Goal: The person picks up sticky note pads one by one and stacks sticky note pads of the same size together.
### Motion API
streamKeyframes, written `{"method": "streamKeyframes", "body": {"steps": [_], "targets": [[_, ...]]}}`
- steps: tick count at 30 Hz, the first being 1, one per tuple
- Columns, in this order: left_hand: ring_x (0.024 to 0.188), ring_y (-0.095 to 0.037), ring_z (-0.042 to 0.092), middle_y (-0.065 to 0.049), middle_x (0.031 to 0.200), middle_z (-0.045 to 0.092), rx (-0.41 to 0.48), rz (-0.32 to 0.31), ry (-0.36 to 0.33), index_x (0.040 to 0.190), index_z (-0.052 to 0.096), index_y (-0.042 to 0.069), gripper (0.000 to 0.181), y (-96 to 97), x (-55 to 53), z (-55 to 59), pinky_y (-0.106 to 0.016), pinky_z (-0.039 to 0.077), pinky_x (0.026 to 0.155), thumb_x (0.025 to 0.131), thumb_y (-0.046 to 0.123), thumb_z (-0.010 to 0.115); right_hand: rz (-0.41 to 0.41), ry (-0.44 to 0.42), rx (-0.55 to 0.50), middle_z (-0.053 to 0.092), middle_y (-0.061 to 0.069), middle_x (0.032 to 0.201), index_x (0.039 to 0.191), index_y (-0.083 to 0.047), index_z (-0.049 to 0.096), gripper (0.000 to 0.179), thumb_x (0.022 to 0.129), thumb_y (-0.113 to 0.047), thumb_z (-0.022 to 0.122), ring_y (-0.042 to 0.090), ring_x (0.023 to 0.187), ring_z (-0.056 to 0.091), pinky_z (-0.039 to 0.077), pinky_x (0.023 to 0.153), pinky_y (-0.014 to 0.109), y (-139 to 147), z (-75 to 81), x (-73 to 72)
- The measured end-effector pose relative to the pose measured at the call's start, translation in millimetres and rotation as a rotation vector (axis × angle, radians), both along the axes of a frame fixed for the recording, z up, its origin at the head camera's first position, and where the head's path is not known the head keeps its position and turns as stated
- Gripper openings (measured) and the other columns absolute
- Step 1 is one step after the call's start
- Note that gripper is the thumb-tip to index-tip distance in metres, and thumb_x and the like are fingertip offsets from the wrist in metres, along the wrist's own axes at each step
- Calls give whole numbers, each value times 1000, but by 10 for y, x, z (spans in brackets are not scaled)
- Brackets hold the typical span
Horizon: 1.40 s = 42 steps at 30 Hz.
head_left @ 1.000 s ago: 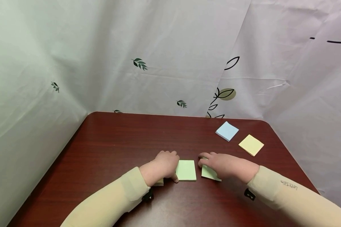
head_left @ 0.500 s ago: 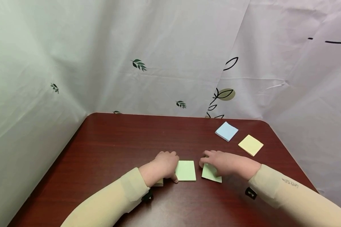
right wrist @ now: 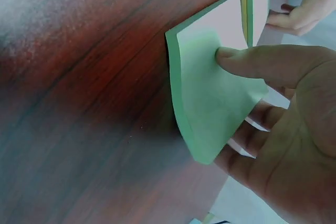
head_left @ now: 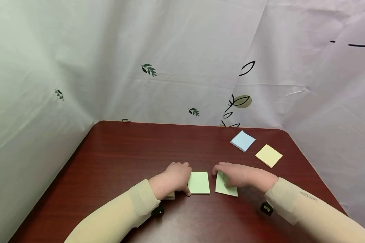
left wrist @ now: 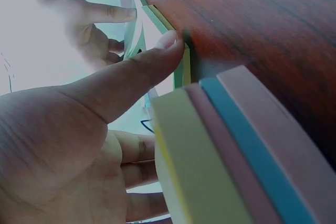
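My left hand (head_left: 176,176) holds the left side of a green sticky note pad (head_left: 199,184), thumb at its near corner and fingers toward its far edge. In the right wrist view a yellow layer (right wrist: 243,3) lies beneath that pad. My right hand (head_left: 236,173) grips a second green sticky note pad (head_left: 225,190) just to the right, with a narrow gap between the two in the head view. Its thumb presses on the top sheet and the fingers reach the far edge; the pad looks slightly bent (right wrist: 210,98). Under my left palm sits a stack of cream, pink and blue pads (left wrist: 231,150), mostly hidden from the head view.
A blue sticky note pad (head_left: 242,141) and a yellow one (head_left: 269,156) lie toward the back right of the dark red wooden table (head_left: 134,145). White patterned curtains (head_left: 170,40) surround the table's back and sides.
Over the green pad, my right hand's fingers and thumb have shifted slightly, and more of its top sheet shows. My left hand and its pad stay in place.
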<state>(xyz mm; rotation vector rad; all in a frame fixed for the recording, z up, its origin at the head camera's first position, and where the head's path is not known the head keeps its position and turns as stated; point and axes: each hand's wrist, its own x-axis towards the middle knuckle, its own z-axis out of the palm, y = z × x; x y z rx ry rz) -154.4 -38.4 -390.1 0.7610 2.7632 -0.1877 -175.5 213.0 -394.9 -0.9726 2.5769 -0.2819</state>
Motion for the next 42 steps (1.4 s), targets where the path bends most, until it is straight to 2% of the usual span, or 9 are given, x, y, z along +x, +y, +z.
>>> {"method": "streamKeyframes", "body": {"steps": [5, 8, 13, 15, 18, 23, 31, 38, 42], "targets": [[92, -24, 61, -1, 101, 57, 13, 0, 9, 114, 67, 14, 71, -6, 6, -4, -37, 49, 81, 65, 60, 86, -60, -40, -4, 57, -4, 115, 121, -18, 55, 52, 77, -3, 78, 13, 99, 54, 46, 85, 35, 27, -26, -52], [91, -24, 61, -1, 100, 57, 17, -1, 14, 113, 67, 13, 70, -6, 6, -6, -37, 49, 81, 64, 60, 86, -115, -57, -1, 60, -2, 113, 119, -13, 55, 50, 77, -11, 83, 15, 100, 56, 46, 88, 39, 47, -32, -78], [91, -24, 61, -1, 100, 57, 17, -2, 15, 112, 67, 13, 70, -6, 7, -10, -37, 49, 81, 64, 60, 86, -191, -90, 9, 55, -2, 87, 101, -11, 56, 40, 77, -22, 86, 14, 78, 50, 42, 72, 36, 72, -31, -89], [91, -24, 61, -1, 100, 57, 16, -1, 13, 112, 67, 13, 70, -7, 7, -15, -37, 49, 80, 64, 61, 86, -211, -102, 5, 52, -1, 81, 95, -11, 56, 37, 77, -23, 86, 14, 73, 46, 39, 69, 35, 77, -37, -81], [91, -24, 60, -2, 100, 57, 14, -1, 12, 112, 66, 13, 70, -10, 10, -16, -37, 49, 80, 64, 61, 86, -257, -137, -30, 52, 0, 80, 93, -12, 56, 33, 79, -20, 84, 14, 68, 48, 42, 64, 33, 83, -56, -67], [92, -24, 60, -2, 102, 58, 28, -6, 17, 112, 66, 13, 70, -26, 16, -25, -38, 49, 81, 65, 61, 85, -327, -226, -132, 53, 3, 85, 98, -15, 57, 26, 85, -11, 78, 16, 58, 52, 47, 53, 33, 109, -72, -42], [94, -25, 59, -2, 104, 57, 62, -17, 23, 114, 66, 12, 70, -62, 24, -37, -39, 48, 84, 67, 60, 85, -276, -251, -218, 55, 2, 93, 105, -18, 58, 17, 94, -8, 67, 17, 61, 53, 48, 53, 34, 170, -52, -27], [96, -25, 59, -2, 104, 57, 74, -19, 22, 114, 66, 12, 68, -82, 39, -34, -39, 48, 85, 68, 60, 84, -203, -141, -258, 60, -6, 98, 108, -22, 63, 18, 96, -8, 63, 15, 90, 55, 46, 76, 32, 191, -63, -69], [98, -25, 58, -2, 106, 57, 84, -13, 10, 116, 65, 12, 69, -91, 43, -40, -40, 47, 87, 69, 60, 83, -214, -117, -267, 61, -7, 100, 108, -23, 64, 19, 97, -7, 61, 16, 94, 55, 45, 80, 34, 204, -53, -98]]}}
